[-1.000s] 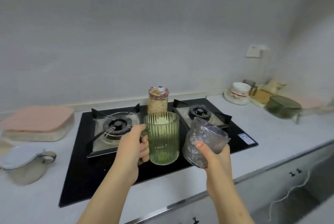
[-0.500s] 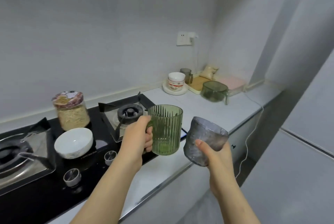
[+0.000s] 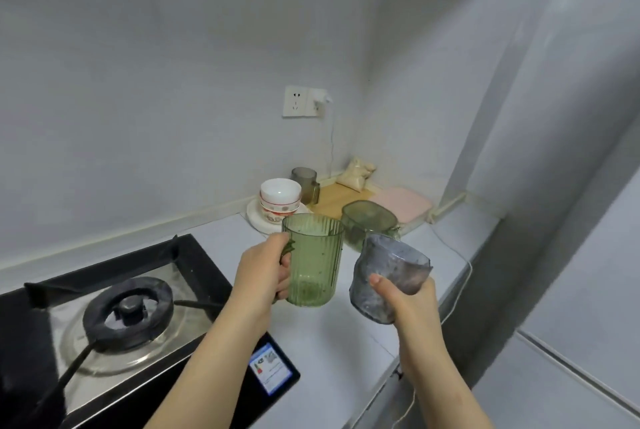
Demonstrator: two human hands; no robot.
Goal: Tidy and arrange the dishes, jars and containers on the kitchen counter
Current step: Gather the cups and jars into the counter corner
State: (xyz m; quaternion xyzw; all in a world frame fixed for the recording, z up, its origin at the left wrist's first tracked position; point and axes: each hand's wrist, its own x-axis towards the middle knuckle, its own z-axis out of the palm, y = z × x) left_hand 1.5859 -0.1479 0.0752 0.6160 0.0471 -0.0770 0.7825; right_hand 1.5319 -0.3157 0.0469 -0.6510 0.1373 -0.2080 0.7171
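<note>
My left hand (image 3: pixel 262 274) grips the handle of a ribbed green mug (image 3: pixel 313 259), held upright above the white counter (image 3: pixel 349 335). My right hand (image 3: pixel 405 300) holds a textured grey glass cup (image 3: pixel 386 276), tilted to the right, thumb on its side. Both are empty. At the back stand stacked white bowls (image 3: pixel 280 200) on a white plate (image 3: pixel 258 221), a grey mug (image 3: pixel 306 183) on a wooden board (image 3: pixel 337 198), and a green glass container (image 3: pixel 367 224) partly hidden behind the two cups.
A black gas hob (image 3: pixel 131 314) fills the lower left, its burner close to my left forearm. A pink-lidded box (image 3: pixel 403 203) and a small bag (image 3: pixel 356 172) sit in the corner. A white cable (image 3: pixel 457 286) trails over the counter edge from the wall socket (image 3: pixel 304 101).
The view has swung right along the counter, away from the hob's jar and white bowl. Both hands still carry the mug and the cup, now nearer the corner dishes.
</note>
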